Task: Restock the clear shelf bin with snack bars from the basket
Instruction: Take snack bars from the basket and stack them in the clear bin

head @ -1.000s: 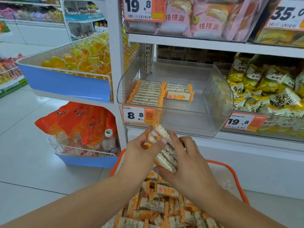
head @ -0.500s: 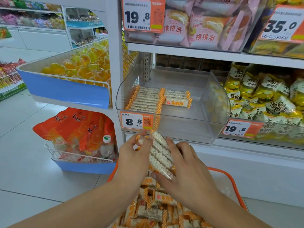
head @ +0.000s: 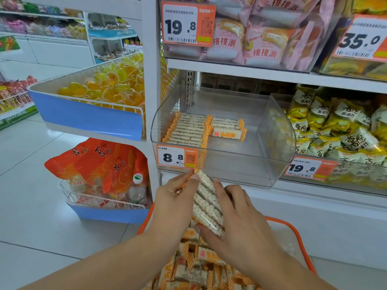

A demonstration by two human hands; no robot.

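While the clear shelf bin (head: 222, 162) holds one full row of snack bars (head: 189, 130) and a few more beside it, most stays bare. Both hands, left hand (head: 174, 203) and right hand (head: 236, 218), fingers curled, grip a stack of bars (head: 206, 203), perhaps five, above the well-filled basket (head: 293, 229).

White store shelf with a clear bin and a tiled floor below

The white shelf (head: 240, 72) carries the clear shelf bin (head: 272, 155), where one neat row of snack bars (head: 188, 129) lies at the left and a few more just beside it. The basket (head: 293, 229) with an orange rim is low in front, above the pale tiled floor (head: 31, 206).
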